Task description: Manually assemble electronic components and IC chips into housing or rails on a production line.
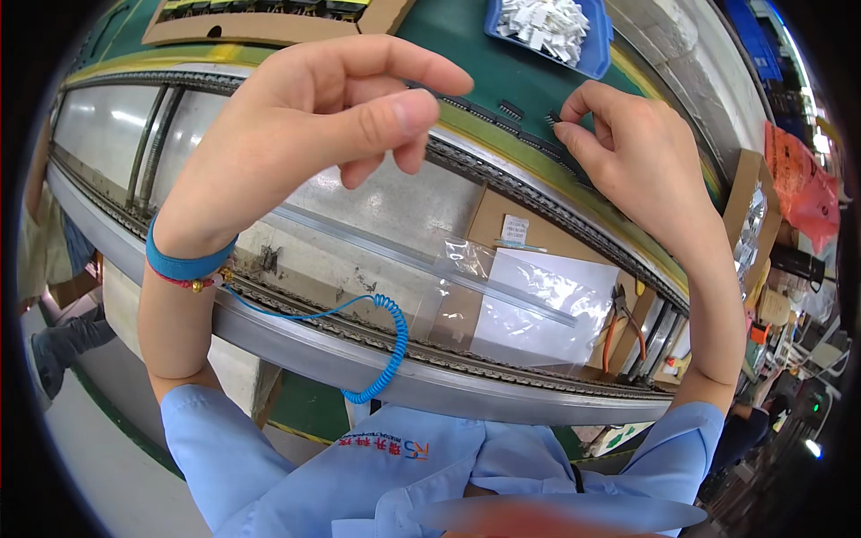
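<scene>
My right hand pinches a small black pinned chip between thumb and forefinger, above the green mat. Beside it on the mat lies a loose black chip. A row of similar black chips runs along the mat's near edge, partly hidden by both hands. Over the left end of that row hovers my left hand, its fingers loosely bent and apart from the thumb, with nothing seen between them. A blue wrist strap circles my left wrist.
A blue tray of small white pieces stands at the back. Closer lie a clear plastic tube, white paper and orange-handled pliers between two chain rails. The strap's coiled blue cord crosses the near rail. A cardboard box sits far left.
</scene>
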Available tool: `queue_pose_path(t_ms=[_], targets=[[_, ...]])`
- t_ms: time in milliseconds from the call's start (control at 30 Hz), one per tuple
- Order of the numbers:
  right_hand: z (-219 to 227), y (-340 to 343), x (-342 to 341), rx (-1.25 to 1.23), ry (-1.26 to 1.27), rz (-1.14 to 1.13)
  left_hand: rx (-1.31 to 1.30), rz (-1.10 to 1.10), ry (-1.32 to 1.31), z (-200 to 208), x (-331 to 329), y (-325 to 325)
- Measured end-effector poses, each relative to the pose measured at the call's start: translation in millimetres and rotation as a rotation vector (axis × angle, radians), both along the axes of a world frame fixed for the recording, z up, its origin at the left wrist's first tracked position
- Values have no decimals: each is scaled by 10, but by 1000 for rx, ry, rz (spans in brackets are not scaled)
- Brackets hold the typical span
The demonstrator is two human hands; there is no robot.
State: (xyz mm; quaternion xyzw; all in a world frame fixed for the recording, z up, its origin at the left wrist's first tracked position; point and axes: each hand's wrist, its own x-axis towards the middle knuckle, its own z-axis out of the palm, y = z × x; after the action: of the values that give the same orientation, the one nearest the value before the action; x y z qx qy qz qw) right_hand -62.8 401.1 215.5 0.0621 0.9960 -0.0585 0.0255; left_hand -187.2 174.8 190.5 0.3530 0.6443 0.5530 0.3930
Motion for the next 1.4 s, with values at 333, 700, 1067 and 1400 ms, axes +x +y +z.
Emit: queue_pose_path(t_ms=[333, 700, 1067, 1400], targets=[[15, -26, -252, 18, -165, 70, 29, -33, -7, 42, 73, -56], [299, 125, 76, -264, 61, 42, 12, -64, -76, -14, 65, 25], [319, -579, 905, -378, -49, 405, -141, -252, -1076, -485, 1173, 478], [307, -480, 1425, -427, 298, 261, 102, -118, -1158, -652, 1607, 825]])
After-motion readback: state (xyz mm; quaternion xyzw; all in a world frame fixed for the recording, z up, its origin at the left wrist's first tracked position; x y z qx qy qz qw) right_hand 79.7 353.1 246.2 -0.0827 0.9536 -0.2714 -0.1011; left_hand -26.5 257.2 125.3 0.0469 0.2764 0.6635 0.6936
